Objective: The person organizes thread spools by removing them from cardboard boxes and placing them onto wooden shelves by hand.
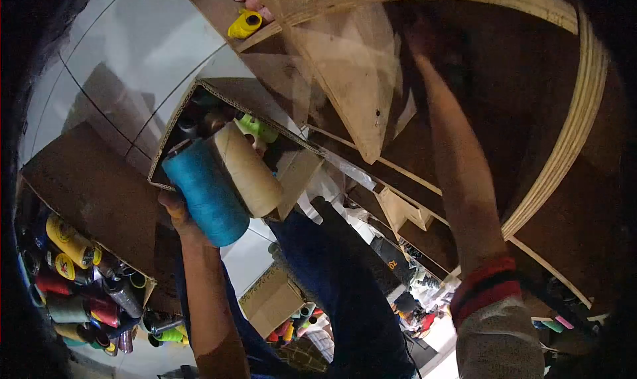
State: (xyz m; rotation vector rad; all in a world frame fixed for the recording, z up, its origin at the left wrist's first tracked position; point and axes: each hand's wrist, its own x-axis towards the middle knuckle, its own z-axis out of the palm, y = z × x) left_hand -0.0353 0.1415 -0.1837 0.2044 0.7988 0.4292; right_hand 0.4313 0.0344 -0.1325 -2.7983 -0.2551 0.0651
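At the lower left corner of an open cardboard box (174,120), my left hand (180,214) is curled against a large blue thread cone (207,192); its far fingers are hidden. Close beside the blue cone lies a cream thread cone (245,170), jutting over the box edge too. More spools, among them a bright green one (257,127), are inside the box. My right arm stretches up into a dark wooden shelf. There my right hand (423,39) is dim and blurred, and its fingers cannot be made out.
Another box (99,206) at left stands by many coloured thread spools (70,239). A yellow spool (245,24) and pink ones sit on a ledge above. A curved wooden edge (564,140) borders the shelf. Below are my legs in dark trousers (332,273) and another carton (269,303).
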